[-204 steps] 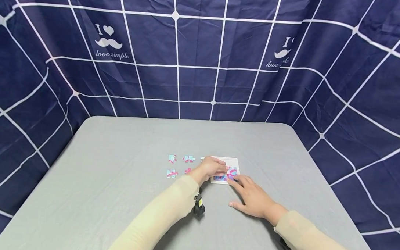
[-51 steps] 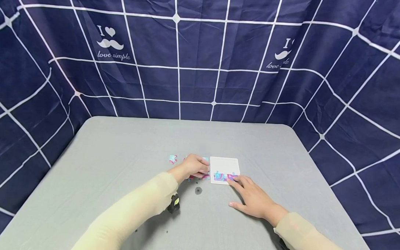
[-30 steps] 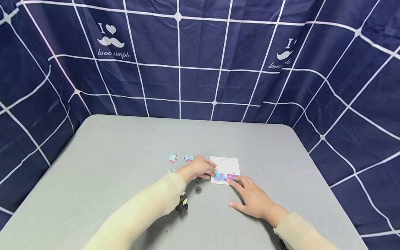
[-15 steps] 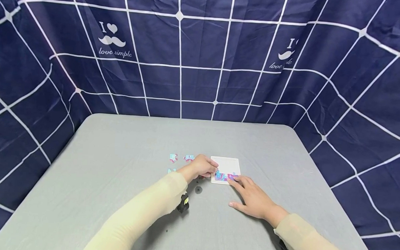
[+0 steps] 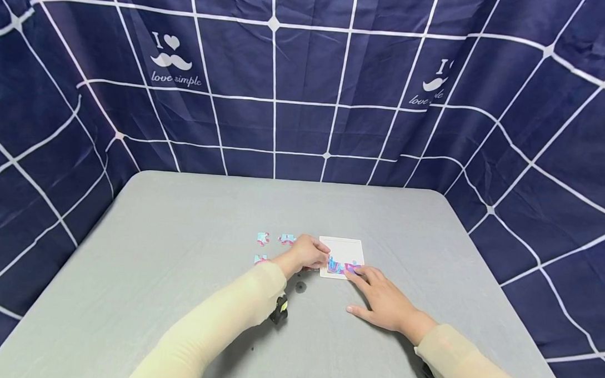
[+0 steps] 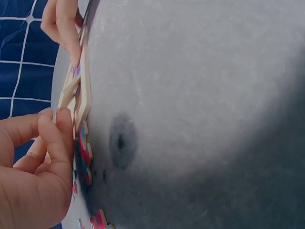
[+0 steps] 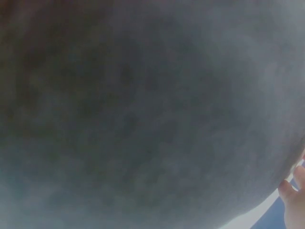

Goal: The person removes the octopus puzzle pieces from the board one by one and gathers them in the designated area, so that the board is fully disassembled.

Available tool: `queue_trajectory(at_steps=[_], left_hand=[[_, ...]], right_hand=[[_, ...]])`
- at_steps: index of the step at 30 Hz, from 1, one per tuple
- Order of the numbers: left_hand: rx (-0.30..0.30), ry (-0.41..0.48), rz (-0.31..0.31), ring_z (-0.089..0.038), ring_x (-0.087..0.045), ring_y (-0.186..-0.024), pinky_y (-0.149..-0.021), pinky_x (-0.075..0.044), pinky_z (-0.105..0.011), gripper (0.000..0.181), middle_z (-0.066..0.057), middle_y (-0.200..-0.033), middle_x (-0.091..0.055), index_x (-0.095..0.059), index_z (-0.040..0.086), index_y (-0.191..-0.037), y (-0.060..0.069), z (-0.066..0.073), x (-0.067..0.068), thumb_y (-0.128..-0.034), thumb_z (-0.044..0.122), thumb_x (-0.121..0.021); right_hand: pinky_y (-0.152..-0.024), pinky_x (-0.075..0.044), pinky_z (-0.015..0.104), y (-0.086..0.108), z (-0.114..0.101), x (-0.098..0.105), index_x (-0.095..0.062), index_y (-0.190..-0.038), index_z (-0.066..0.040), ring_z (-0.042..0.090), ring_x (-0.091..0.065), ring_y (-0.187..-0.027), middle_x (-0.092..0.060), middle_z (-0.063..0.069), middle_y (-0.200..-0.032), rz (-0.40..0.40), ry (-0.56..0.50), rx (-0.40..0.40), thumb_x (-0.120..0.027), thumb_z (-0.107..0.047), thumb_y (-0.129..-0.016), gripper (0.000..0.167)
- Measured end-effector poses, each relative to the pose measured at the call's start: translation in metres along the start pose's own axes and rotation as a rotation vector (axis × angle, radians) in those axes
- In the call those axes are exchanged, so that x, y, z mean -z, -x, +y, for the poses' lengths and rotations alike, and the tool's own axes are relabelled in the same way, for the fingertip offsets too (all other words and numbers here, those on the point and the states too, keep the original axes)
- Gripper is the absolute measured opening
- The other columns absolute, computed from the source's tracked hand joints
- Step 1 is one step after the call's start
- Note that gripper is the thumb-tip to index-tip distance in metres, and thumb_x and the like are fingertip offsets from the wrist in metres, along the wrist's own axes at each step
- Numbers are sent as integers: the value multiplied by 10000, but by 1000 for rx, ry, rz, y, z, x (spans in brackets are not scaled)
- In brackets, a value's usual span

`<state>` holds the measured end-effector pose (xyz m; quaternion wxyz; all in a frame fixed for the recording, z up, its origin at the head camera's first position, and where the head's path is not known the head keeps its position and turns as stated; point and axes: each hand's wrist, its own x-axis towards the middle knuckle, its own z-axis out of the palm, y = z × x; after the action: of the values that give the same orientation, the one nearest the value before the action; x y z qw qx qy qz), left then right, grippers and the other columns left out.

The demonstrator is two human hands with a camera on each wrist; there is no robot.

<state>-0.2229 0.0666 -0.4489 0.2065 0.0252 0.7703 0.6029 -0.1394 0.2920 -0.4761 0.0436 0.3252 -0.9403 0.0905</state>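
My left hand (image 5: 307, 251) is at the left rim of a shallow white puzzle tray (image 5: 342, 247). Thumb and fingertips pinch a jigsaw piece (image 6: 70, 91), which tilts up from the tray floor in the left wrist view. Seen from the head, blue and purple jigsaw pieces (image 5: 335, 266) lie along the tray's near side. My right hand (image 5: 383, 300) rests with fingers extended, its fingertips on the tray's near right corner and the purple piece (image 5: 352, 267) there. Part of the left piece is hidden behind my left fingers.
Loose jigsaw pieces lie left of the tray, among them a blue-pink one (image 5: 263, 239), another (image 5: 287, 239) and a third (image 5: 260, 259) partly behind the left wrist. A dark spot (image 5: 301, 287) marks the grey table (image 5: 191, 235). Blue curtains surround it.
Since 1.7 seconds ago my left hand has moved right from the loose pieces to the tray's left rim. The piece there now sits slightly further right and tilted. My right hand stays put.
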Motion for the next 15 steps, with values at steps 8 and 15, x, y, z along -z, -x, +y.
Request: queue_trajectory(at_steps=[8, 15], left_hand=[[37, -92, 18, -55, -559, -503, -493, -522, -163, 102, -41, -658, -665, -732, -10, -861, 1, -1, -2, -765, -34, -757], [41, -84, 7, -57, -573, -492, -465, -502, -148, 100, -42, -647, -669, -737, 6, -853, 1, -2, -1, -771, -51, -740]], right_hand=[[-985, -415, 496, 0, 0, -1, -441, -1421, -83, 328, -403, -1241, -440, 158, -1343, 16, -4, 8, -642, -531, -856, 749], [-990, -412, 489, 0, 0, -1, -452, -1411, -76, 324, -406, -1235, -445, 159, -1330, 25, 0, 14, -650, -527, -851, 746]])
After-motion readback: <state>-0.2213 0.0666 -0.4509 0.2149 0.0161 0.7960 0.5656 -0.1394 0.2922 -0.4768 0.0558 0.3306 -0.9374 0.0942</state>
